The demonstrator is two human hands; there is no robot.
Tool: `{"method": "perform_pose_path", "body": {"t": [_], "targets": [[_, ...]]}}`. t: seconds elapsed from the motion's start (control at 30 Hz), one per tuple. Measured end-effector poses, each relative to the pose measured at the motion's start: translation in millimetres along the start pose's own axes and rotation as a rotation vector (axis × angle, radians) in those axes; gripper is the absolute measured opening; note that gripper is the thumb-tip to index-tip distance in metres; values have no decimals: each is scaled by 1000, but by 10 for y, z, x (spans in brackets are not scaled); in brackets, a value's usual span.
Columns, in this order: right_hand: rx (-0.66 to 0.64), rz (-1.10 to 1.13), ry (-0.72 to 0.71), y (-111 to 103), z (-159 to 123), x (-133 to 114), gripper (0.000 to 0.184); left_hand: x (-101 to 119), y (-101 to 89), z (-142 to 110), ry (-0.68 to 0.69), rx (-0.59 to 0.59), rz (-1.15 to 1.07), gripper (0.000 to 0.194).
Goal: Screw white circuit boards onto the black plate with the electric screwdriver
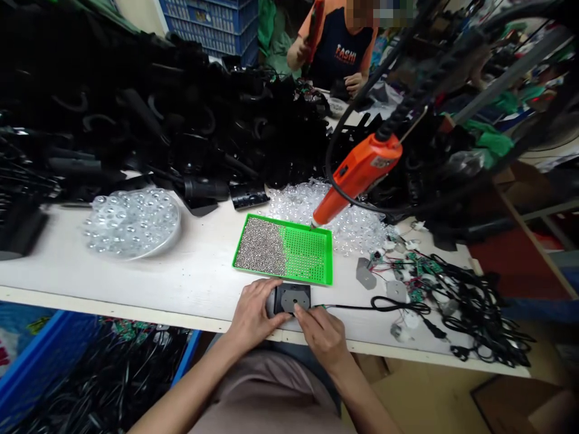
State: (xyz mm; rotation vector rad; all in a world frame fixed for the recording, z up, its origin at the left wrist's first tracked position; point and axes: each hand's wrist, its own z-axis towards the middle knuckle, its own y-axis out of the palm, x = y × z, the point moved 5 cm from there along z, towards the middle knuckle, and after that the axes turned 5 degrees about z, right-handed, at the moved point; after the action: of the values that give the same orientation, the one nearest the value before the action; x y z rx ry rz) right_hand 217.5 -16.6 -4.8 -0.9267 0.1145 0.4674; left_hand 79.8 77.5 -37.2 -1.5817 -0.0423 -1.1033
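I'm watching an assembly workshop: a long workbench (199, 283) piled with black plastic housings (136, 120), wired circuit boards (418, 280) and a hanging orange electric screwdriver (357, 175).

black housing (302, 290): grey disc (292, 302) | green tray (307, 256): dotted holes | orange screwdriver (357, 175)

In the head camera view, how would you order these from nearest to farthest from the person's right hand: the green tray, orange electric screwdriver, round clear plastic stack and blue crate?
1. Green tray: straight ahead on the table.
2. Orange electric screwdriver: hanging ahead, slightly right.
3. Round clear plastic stack: left on the table.
4. Blue crate: far back, beyond the table.

Measured from the person's right hand.
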Motion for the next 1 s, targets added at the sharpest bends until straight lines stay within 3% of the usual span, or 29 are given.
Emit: {"method": "perform_pose_path", "body": {"t": [0.17, 0.33, 0.47, 0.6, 0.83, 1.0], "targets": [[-29, -30, 29, 22, 22, -10, 16, -29, 7, 6, -38, -17, 4, 60], [6, -48, 16, 13, 1, -2, 22, -22, -10, 19, -37, -29, 3, 59], [-63, -89, 32, 62, -22, -5, 22, -32, -16, 35, -42, -28, 2, 58], [-184, -149, 134, 111, -40, -51, 25, -61, -6, 44, -49, -42, -9, 58], [-232, -271, 240, 72, 32, -171, 28, -45, -92, 40, -30, -100, -49, 54], [-212, -253, 262, 65, 26, -195, 30, 10, -57, 44, -101, -29, -43, 34]]}}
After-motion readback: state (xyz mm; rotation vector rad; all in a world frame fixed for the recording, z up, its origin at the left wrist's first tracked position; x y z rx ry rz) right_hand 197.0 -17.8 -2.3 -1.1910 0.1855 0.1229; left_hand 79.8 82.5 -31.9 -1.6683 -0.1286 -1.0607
